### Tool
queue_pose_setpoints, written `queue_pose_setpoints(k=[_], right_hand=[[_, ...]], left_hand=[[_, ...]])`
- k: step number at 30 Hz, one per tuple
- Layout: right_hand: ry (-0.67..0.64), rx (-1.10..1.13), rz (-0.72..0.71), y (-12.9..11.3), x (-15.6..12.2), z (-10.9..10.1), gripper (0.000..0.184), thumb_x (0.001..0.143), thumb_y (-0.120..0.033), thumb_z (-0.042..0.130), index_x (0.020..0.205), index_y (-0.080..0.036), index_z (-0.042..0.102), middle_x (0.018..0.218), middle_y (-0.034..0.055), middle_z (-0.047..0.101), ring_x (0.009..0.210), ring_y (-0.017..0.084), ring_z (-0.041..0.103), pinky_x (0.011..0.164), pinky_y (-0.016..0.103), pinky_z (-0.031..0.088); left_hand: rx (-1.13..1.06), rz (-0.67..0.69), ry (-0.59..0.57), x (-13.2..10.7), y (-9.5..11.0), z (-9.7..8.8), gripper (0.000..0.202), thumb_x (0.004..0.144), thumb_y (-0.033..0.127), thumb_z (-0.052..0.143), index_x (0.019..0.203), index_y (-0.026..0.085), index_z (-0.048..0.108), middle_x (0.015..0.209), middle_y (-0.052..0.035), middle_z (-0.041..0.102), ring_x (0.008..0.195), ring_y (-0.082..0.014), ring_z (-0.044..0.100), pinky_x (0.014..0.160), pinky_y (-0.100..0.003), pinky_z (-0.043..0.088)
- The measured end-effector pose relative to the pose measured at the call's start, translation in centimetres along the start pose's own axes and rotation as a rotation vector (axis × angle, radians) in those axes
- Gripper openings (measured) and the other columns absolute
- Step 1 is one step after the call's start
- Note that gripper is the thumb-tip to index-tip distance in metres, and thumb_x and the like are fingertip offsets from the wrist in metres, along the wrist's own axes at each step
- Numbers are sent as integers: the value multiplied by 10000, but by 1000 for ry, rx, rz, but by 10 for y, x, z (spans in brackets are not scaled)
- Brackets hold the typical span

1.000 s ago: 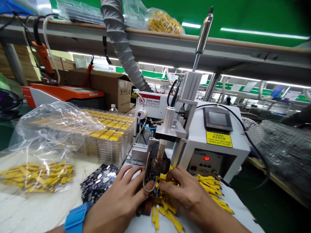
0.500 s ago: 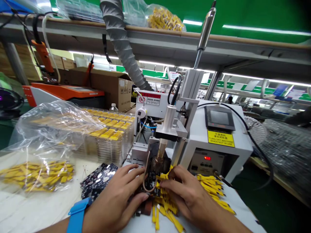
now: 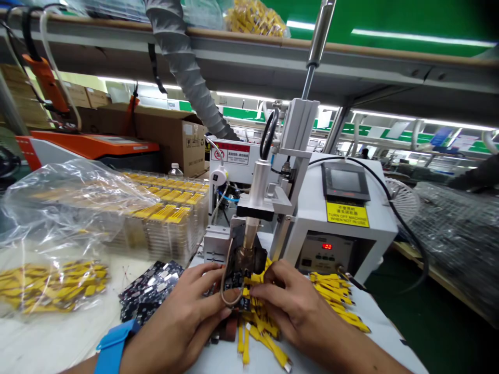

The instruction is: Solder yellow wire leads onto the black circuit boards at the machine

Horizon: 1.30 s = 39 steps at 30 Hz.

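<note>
Beneath the tip of the upright bonding head (image 3: 246,254) lies a small black circuit board (image 3: 245,302). My left hand (image 3: 183,311), with a blue wrist strap (image 3: 115,345), presses fingers and thumb against the board's left side. From the right, my right hand (image 3: 294,301) pinches a yellow flat cable (image 3: 255,279) at the board's edge; its fingertips partly hide the cable. A looped tube (image 3: 224,291) hangs in front of the tip. More yellow cables (image 3: 268,343) lie under and before my right hand. Left of my left hand is a heap of black circuit boards (image 3: 150,288).
A clear bag of yellow pieces (image 3: 54,280) and stacked clear trays (image 3: 171,234) stand left. The machine's control box (image 3: 346,208) is at right, with more yellow cables (image 3: 335,296) before it. A grey duct (image 3: 183,57) hangs overhead.
The whole view has shifted slightly, so things sit a little further left and higher. My left fingers and thumb have drawn closer together at the board; my right hand keeps its pinch.
</note>
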State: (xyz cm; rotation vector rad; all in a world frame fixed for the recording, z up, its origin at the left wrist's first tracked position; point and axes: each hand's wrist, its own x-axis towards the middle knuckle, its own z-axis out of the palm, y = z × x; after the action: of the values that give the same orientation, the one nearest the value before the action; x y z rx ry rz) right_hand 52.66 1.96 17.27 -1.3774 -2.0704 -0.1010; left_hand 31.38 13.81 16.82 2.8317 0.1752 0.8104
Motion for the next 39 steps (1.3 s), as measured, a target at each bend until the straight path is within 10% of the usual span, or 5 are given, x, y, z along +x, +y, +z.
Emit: queue_pose_setpoints(k=[39], right_hand=[[-15,-143,-7,-3,0,0,276,931,-104,420,1011,-194,669,898,95,529,818,228,508,662,325,455]], left_hand=[[56,-89,74,-3,3,-3,385,884,200,585,1263,240,532,1239,-67,614,1194,-316,491,979,-540,453]])
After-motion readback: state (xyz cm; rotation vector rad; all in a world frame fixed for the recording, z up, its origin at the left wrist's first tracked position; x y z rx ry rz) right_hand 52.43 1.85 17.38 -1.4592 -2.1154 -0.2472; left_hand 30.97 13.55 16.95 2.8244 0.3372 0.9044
